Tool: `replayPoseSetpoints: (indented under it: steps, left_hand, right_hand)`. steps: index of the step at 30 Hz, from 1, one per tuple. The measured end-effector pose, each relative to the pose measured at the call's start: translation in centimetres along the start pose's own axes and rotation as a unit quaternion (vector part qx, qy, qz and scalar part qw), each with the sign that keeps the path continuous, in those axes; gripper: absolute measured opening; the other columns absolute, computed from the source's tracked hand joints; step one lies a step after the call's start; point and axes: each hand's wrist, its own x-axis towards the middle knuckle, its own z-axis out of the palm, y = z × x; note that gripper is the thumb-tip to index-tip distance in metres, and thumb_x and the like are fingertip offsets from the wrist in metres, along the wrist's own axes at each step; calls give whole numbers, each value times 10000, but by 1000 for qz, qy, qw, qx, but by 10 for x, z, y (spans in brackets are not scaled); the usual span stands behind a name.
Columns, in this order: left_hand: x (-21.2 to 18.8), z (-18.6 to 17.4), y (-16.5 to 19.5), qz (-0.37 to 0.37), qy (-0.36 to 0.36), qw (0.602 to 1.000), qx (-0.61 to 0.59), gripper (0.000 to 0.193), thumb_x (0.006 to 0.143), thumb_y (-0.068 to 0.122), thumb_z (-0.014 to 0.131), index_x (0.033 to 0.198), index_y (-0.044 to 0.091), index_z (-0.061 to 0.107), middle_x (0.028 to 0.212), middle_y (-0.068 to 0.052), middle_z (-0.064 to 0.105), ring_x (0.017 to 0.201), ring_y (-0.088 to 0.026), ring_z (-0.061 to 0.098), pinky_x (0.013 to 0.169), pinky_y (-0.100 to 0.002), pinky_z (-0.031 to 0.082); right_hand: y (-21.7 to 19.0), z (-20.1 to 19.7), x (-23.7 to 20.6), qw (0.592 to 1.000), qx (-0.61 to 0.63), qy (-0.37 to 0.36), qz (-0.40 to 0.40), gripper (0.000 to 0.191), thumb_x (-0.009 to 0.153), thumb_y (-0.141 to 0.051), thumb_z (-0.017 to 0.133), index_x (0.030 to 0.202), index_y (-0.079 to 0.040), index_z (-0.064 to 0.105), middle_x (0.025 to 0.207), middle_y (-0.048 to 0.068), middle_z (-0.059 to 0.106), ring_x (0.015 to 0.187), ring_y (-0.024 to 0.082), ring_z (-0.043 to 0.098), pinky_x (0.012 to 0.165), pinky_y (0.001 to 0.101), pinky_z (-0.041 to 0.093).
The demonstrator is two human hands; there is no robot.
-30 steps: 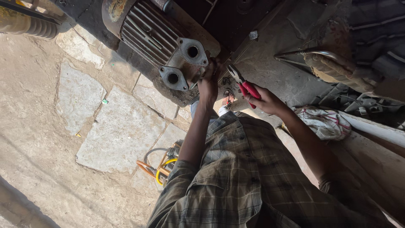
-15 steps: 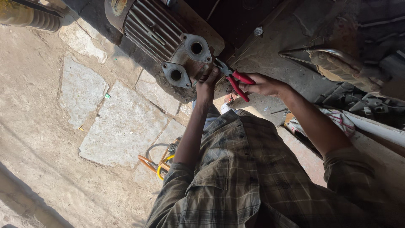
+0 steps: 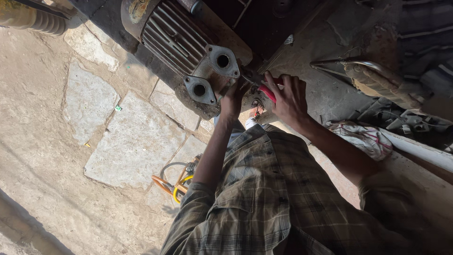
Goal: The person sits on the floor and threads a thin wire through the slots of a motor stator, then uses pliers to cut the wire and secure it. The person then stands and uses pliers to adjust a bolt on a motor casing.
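A dark finned metal engine block (image 3: 174, 38) with two flanged round ports (image 3: 211, 73) lies on the stone floor ahead of me. My left hand (image 3: 232, 100) presses against the block just below and right of the ports, fingers curled on its edge. My right hand (image 3: 289, 98) is closed around red-handled pliers (image 3: 267, 90), whose jaws point left at the spot beside my left hand. The jaw tips are hidden between the two hands. My plaid shirt (image 3: 264, 203) fills the lower part of the view.
Large stone slabs (image 3: 132, 146) pave the ground at left. Orange and yellow hoses (image 3: 175, 186) lie by my left elbow. A striped rag (image 3: 363, 137) and a bent metal bar (image 3: 349, 63) lie at right, and a sandalled foot (image 3: 255, 109) shows between my arms.
My right hand has brought the pliers up and left, close against the engine block beside my left hand. The left hand has stayed on the block.
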Motion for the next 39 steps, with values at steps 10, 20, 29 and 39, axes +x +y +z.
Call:
replayPoseSetpoints:
  steps: [10,20,29,39]
  left_hand:
    - [8,13,-19,-39,-56,911,-406,401,1040,16,551,1439,-11,523,1442,-98,584,1337,-230,580,1125,-392,526]
    - [18,-15,33,-195,-65,811,-547,263,1054,105,590,1270,-35,642,1258,-111,656,1183,-202,612,1087,-351,485]
    - [49,-32,80,-281,-47,695,-661,384,1021,210,594,1360,33,559,1282,-65,634,1182,-184,605,1088,-316,477]
    - [47,-30,61,-242,-68,718,-649,309,1015,187,642,1293,53,621,1236,-53,658,1173,-188,611,1080,-354,481]
  right_hand:
    - [26,18,-3,755,559,-297,173,499,959,-349,669,1362,-71,572,1131,81,690,1103,198,653,971,379,516]
    - [52,23,33,627,636,-415,173,571,938,-439,642,1334,-33,578,1117,137,710,1055,252,728,1006,513,568]
    - [43,9,59,625,626,-429,181,538,888,-438,669,1286,-86,584,1061,69,693,1017,221,722,930,513,602]
    - [27,22,51,891,264,-326,175,489,966,-457,670,1329,-133,625,890,137,640,806,290,684,784,460,579]
